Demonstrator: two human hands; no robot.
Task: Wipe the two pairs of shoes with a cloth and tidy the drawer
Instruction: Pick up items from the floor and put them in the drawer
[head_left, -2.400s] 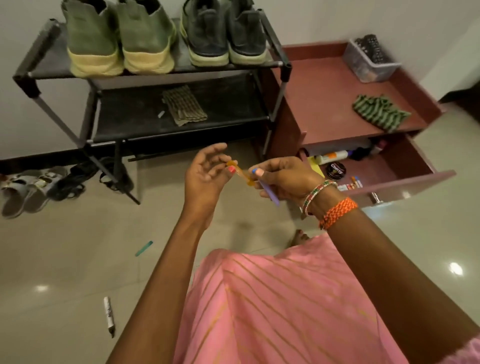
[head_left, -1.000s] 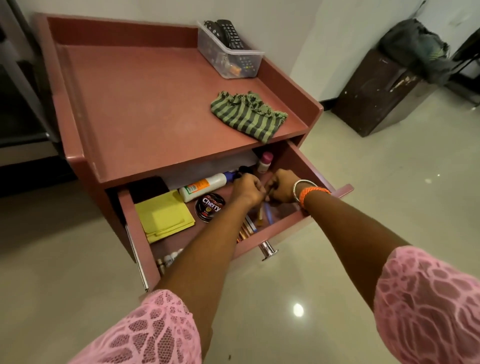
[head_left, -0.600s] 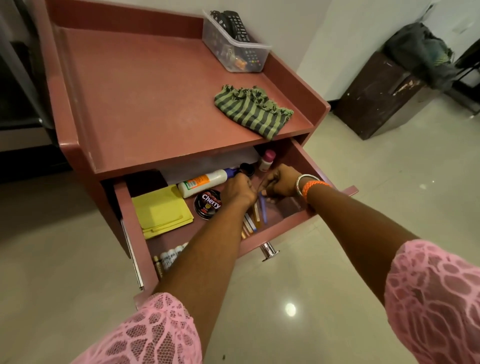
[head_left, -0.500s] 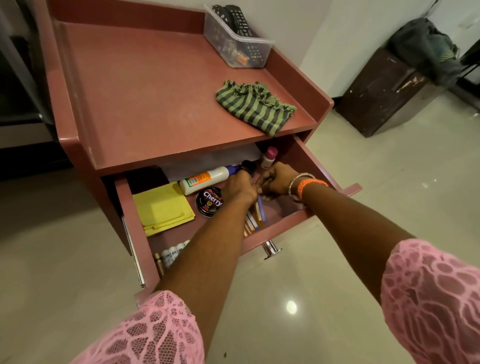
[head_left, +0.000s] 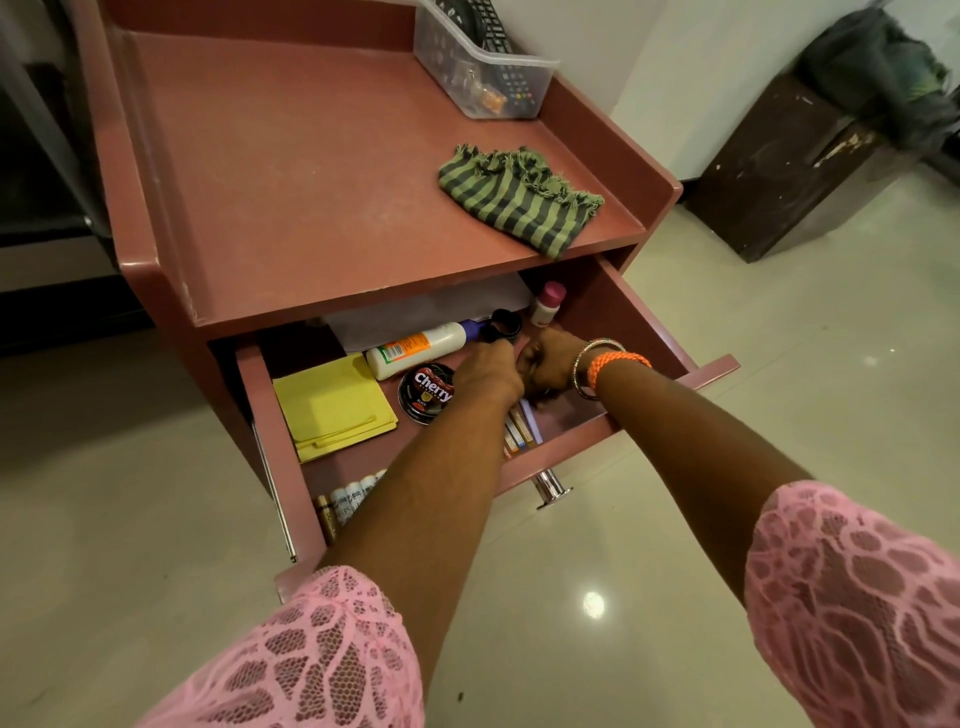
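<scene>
In open drawer (head_left: 644, 332): both hands' fingers curled over pens (head_left: 524, 423); grip unclear.

My arms are bare from elbow to wrist. Both end in short pink lace sleeves (head_left: 332, 654) with an openwork net pattern, at the lower left and lower right of the frame. On my right wrist sit an orange braided band (head_left: 615, 362) and thin silvery bangles (head_left: 584, 358).
</scene>
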